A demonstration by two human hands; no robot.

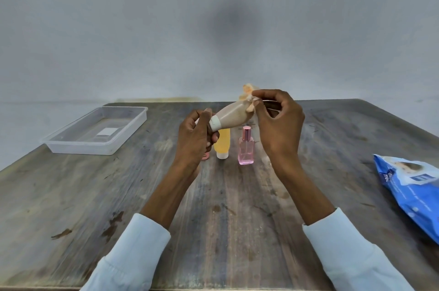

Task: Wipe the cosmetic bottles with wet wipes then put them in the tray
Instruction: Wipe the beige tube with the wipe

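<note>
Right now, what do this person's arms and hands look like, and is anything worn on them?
Two bare hands, the left hand and the right hand, with no gloves, rings or watch that I can see. Each forearm is bare up to a long, pale blue sleeve: the left sleeve and the right sleeve, both loose and slightly creased.

Wipes pack (413, 186) cut by right edge; pink item (206, 155) mostly hidden.

A worn wooden table (95, 195) stands against a plain grey wall (142, 29).
</note>
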